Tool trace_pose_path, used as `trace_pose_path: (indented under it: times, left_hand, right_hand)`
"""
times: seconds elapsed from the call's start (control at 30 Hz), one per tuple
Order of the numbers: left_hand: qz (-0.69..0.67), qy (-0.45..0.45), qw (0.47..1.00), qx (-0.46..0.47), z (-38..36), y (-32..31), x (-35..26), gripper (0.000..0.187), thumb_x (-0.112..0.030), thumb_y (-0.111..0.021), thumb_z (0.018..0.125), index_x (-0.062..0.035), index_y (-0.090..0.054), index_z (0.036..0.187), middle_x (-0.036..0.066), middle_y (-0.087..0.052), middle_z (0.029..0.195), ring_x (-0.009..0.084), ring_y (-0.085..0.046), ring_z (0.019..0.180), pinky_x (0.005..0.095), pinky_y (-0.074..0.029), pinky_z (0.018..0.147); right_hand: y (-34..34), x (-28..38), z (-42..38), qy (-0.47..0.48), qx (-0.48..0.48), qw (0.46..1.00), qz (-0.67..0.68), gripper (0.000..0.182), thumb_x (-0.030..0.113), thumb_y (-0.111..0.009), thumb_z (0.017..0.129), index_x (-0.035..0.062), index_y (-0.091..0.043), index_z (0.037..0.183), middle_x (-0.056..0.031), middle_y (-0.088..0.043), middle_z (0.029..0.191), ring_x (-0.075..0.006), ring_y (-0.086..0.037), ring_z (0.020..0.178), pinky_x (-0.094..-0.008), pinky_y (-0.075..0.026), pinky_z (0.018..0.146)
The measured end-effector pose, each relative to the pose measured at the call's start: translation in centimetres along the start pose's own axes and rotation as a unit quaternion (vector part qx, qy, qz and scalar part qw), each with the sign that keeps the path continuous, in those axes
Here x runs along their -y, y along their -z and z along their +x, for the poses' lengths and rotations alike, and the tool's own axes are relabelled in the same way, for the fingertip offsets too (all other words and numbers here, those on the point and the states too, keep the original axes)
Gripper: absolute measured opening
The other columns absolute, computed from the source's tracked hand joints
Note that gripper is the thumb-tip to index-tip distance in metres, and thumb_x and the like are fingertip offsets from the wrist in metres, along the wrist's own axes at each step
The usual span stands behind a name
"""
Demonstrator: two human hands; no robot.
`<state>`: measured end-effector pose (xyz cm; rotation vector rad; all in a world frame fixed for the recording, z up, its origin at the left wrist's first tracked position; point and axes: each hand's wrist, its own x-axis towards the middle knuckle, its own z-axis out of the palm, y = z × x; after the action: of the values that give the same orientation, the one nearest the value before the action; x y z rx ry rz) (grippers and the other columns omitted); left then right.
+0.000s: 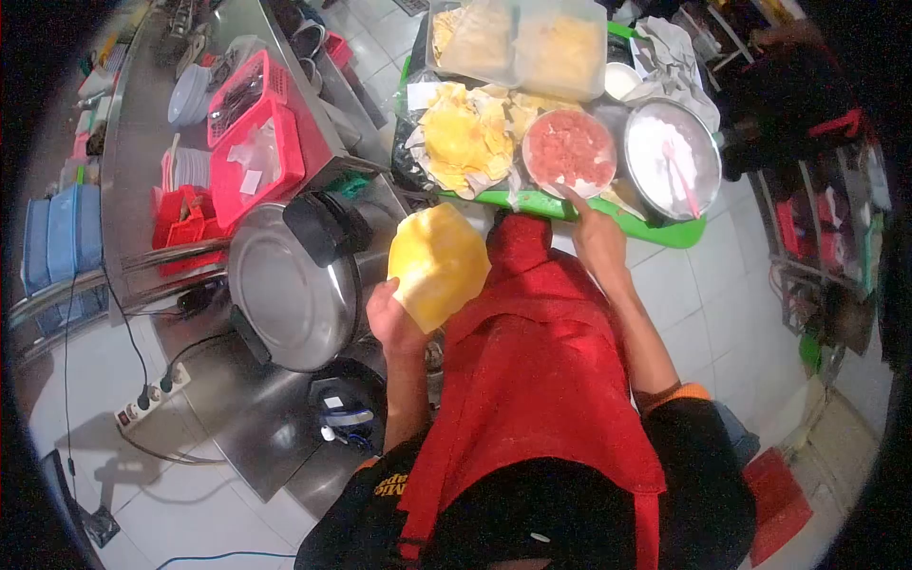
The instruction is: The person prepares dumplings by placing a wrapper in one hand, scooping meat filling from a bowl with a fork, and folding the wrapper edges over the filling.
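A thin yellow dough wrapper (439, 264) lies in my left hand (395, 318), which is closed on its lower left edge. My right hand (598, 239) holds nothing that I can see; its index finger is stretched out to the near rim of a bowl of pink minced meat (570, 152), and the other fingers are partly hidden. Left of that bowl, a pile of yellow wrappers (465, 133) rests on crumpled paper. To its right stands a metal bowl of white powder (665, 157) with a pink-handled utensil (680, 176) in it.
The bowls stand on a green tray (679, 233). Behind them are two clear plastic containers (518, 47) and crumpled grey paper (674, 66). At my left are a large lidded metal pot (290, 285), pink baskets (256, 161) on a steel counter and a power strip (152, 399).
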<state>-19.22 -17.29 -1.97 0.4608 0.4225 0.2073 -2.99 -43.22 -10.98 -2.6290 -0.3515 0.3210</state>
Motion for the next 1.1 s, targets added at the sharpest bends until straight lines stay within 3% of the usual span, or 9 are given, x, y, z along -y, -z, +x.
trace_pose_path:
  times: [0.37,0.43,0.47,0.57,0.63,0.8,0.9,1.0,1.1]
  left_hand:
    - [0.081,-0.002,0.995,-0.058,0.3,4.2,0.5,0.04,-0.016,-0.044,0.095,0.0148,-0.05,0.121,0.027,-0.061,0.115,0.0367,-0.066,0.098,0.0465,-0.053,0.089]
    - [-0.01,0.023,0.998,0.05,0.2,1.5,0.4,0.045,-0.019,-0.046,0.093,0.0147,-0.049,0.123,0.027,-0.061,0.117,0.0378,-0.065,0.1,0.0477,-0.052,0.091]
    - [-0.008,0.022,0.998,0.051,0.3,1.7,0.3,0.045,-0.019,-0.046,0.093,0.0147,-0.049,0.123,0.027,-0.061,0.117,0.0378,-0.065,0.1,0.0477,-0.052,0.091]
    - [0.087,-0.004,0.996,-0.005,0.2,2.0,0.3,0.05,-0.021,-0.046,0.091,0.0146,-0.047,0.126,0.027,-0.06,0.118,0.0397,-0.063,0.102,0.0492,-0.05,0.092]
    - [-0.092,0.101,0.991,0.015,0.8,0.8,0.3,0.054,-0.025,-0.046,0.09,0.0135,-0.046,0.128,0.027,-0.06,0.119,0.0413,-0.062,0.103,0.0511,-0.049,0.092]
    - [-0.054,0.105,0.993,-0.013,0.8,2.2,0.1,0.058,-0.027,-0.047,0.087,0.0085,-0.042,0.133,0.027,-0.056,0.124,0.0427,-0.06,0.106,0.0519,-0.049,0.092]
    - [-0.053,0.1,0.993,-0.041,0.9,1.2,0.4,0.056,-0.026,-0.047,0.087,0.0094,-0.044,0.131,0.027,-0.058,0.122,0.0416,-0.061,0.103,0.0508,-0.05,0.09]
    - [-0.027,0.085,0.993,-0.072,1.2,1.9,0.4,0.054,-0.025,-0.048,0.087,0.0115,-0.047,0.127,0.026,-0.06,0.118,0.0407,-0.063,0.1,0.0501,-0.05,0.09]
    - [-0.009,0.074,0.993,-0.09,1.5,2.4,0.7,0.053,-0.024,-0.048,0.087,0.0127,-0.048,0.125,0.026,-0.061,0.117,0.0404,-0.063,0.099,0.0499,-0.05,0.09]
  right_hand:
    - [1.7,-0.4,1.1,-0.031,0.042,0.998,-0.018,0.047,0.008,-0.05,0.083,0.019,-0.061,0.127,-0.023,-0.068,0.085,-0.0396,-0.066,0.081,-0.0502,-0.051,0.074]
    - [2.2,-0.3,1.4,-0.031,0.036,0.999,-0.02,0.046,0.009,-0.05,0.082,0.0188,-0.062,0.126,-0.023,-0.068,0.087,-0.0394,-0.066,0.083,-0.0495,-0.051,0.076]
    - [2.8,-0.3,1.6,-0.034,0.057,0.998,-0.017,0.046,0.01,-0.05,0.082,0.0182,-0.063,0.125,-0.0235,-0.068,0.089,-0.0395,-0.066,0.085,-0.0488,-0.051,0.077]
    - [2.7,-0.8,2.3,-0.049,0.073,0.996,0.015,0.045,0.01,-0.049,0.081,0.0171,-0.064,0.123,-0.025,-0.068,0.093,-0.0401,-0.066,0.089,-0.0481,-0.051,0.08]
    - [2.4,-1.6,3.6,-0.06,0.061,0.995,0.043,0.045,0.01,-0.049,0.08,0.0166,-0.065,0.122,-0.026,-0.067,0.095,-0.0408,-0.066,0.09,-0.0483,-0.051,0.081]
    - [3.0,-2.5,4.5,-0.033,0.102,0.993,0.045,0.042,0.009,-0.048,0.079,0.0085,-0.065,0.118,-0.0293,-0.065,0.097,-0.0446,-0.063,0.092,-0.0515,-0.047,0.084]
    - [2.3,-2.8,3.2,-0.033,0.042,0.997,0.048,0.042,0.01,-0.049,0.08,0.0134,-0.066,0.118,-0.029,-0.066,0.093,-0.0428,-0.065,0.086,-0.0492,-0.051,0.081]
    - [2.5,-2.3,2.4,-0.035,0.08,0.994,0.059,0.041,0.01,-0.048,0.081,0.0125,-0.067,0.117,-0.0295,-0.065,0.093,-0.0429,-0.065,0.088,-0.0485,-0.05,0.082]
    - [0.9,-3.5,3.0,-0.001,0.044,0.99,0.131,0.041,0.01,-0.046,0.082,0.0116,-0.066,0.117,-0.0305,-0.065,0.094,-0.0431,-0.064,0.091,-0.0482,-0.049,0.084]
